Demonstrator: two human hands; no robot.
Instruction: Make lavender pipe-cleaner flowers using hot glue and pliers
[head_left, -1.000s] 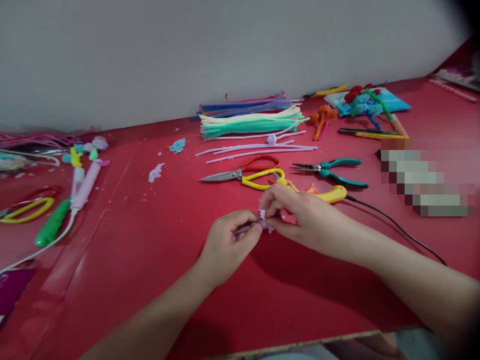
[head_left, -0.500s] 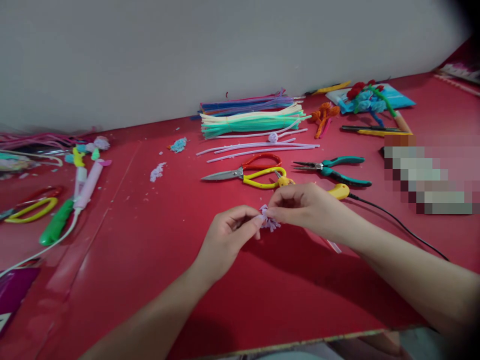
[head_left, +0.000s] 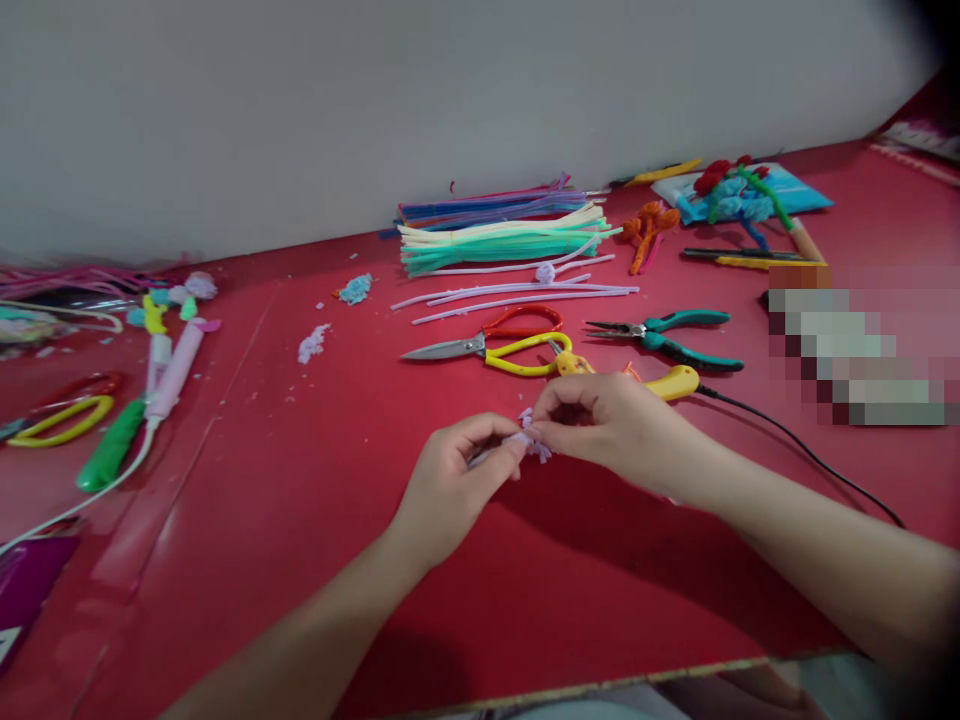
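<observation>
Between my two hands is a small lilac piece of bent pipe cleaners [head_left: 540, 452] with short ends sticking out. My left hand [head_left: 463, 480] pinches it from the left between thumb and fingers. From the right, my right hand [head_left: 609, 425] pinches the same piece with thumb and forefinger. Just beyond the hands lie scissors [head_left: 529, 357] with one red and one yellow handle. A yellow-handled corded tool [head_left: 673, 384] is partly hidden behind my right hand. Teal-handled needle-nose pliers [head_left: 660, 340] rest to its upper right.
Loose lilac pipe cleaners [head_left: 525, 297] and a green-and-cream bundle [head_left: 502, 243] lie at the back. Lilac scraps [head_left: 312, 344] and blue scraps [head_left: 355, 289] are left of them. Another pair of scissors [head_left: 64, 420] and a pink corded tool [head_left: 178, 372] lie far left. A black cord [head_left: 795, 440] runs right.
My right hand has shifted slightly down, and more of the yellow corded tool shows behind it. The lilac piece has turned a little in my fingers.
</observation>
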